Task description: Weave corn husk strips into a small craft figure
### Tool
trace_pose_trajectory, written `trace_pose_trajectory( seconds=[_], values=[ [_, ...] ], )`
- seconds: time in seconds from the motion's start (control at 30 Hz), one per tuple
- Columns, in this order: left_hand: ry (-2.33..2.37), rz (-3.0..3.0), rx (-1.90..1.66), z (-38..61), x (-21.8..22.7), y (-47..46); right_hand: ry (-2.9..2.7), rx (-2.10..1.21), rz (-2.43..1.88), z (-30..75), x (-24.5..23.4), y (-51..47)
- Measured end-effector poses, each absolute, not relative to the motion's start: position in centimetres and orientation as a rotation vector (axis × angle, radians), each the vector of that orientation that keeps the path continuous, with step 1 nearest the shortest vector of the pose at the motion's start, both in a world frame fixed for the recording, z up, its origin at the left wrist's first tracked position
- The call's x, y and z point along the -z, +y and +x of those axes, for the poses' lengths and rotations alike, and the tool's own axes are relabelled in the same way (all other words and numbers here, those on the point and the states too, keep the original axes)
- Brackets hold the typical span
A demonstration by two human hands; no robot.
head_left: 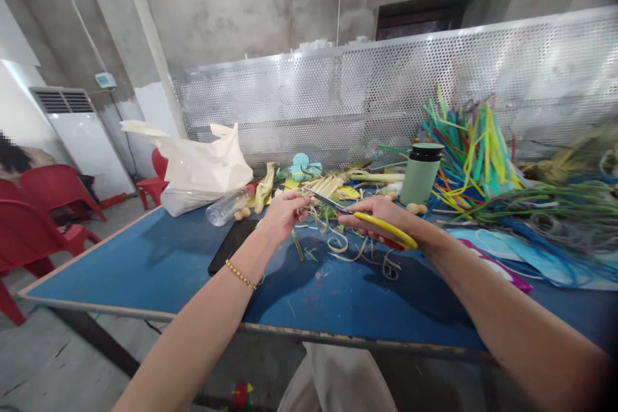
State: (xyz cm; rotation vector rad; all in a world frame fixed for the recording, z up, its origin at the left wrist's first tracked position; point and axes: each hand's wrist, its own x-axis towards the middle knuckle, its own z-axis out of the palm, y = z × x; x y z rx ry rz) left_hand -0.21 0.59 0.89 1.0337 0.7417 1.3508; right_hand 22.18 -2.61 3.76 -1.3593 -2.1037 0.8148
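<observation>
My right hand is wrapped round a pair of scissors with yellow and red handles. Their dark blades point left and reach the fingertips of my left hand. Those left fingers are pinched together above the table; what sits between them is too small to make out. Pale plant stalks and green leafy bits lie just behind the blades. Below my hands, thin curled strips and small green scraps are scattered on the blue table.
A white plastic bag, a clear bottle and a black tablet-like slab are on the left. A green tumbler stands right of centre, before colourful strips. Green strands and blue masks lie farther right. Red chairs stand left.
</observation>
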Motion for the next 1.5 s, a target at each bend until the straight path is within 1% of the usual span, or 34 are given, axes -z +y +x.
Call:
trace_pose_trajectory(
  seconds=[0.57,0.67,0.8,0.97,1.03,1.13,1.23,1.5],
  values=[
    [0.709,0.988,-1.338,-0.3,-1.1,0.4,-2.062,-0.800,-1.298,22.2,-3.4,-2.6],
    [0.712,0.993,-1.346,-0.4,-1.0,0.6,-1.987,-0.800,-1.316,22.1,-3.7,-2.7],
    [0.709,1.111,-1.345,-0.5,-0.7,0.8,-1.819,-0.715,-1.290,22.2,-4.0,-2.2],
    [0.733,1.291,-1.244,0.0,-0.7,0.0,-1.716,-0.584,-1.122,22.2,-3.5,-1.4],
    [0.747,1.340,-1.154,0.3,-0.7,-0.4,-1.704,-0.632,-1.047,22.0,-3.2,-1.3],
    [0.756,1.422,-1.031,0.7,-0.7,-0.9,-1.712,-0.810,-0.929,21.5,-2.9,-1.6],
    [0.746,1.486,-0.973,0.9,-0.7,-1.2,-1.732,-0.931,-0.874,20.8,-2.6,-1.8],
    [0.762,1.502,-1.034,1.0,-0.7,-1.4,-1.734,-0.921,-0.858,19.5,-2.3,-1.8]
  ],
)
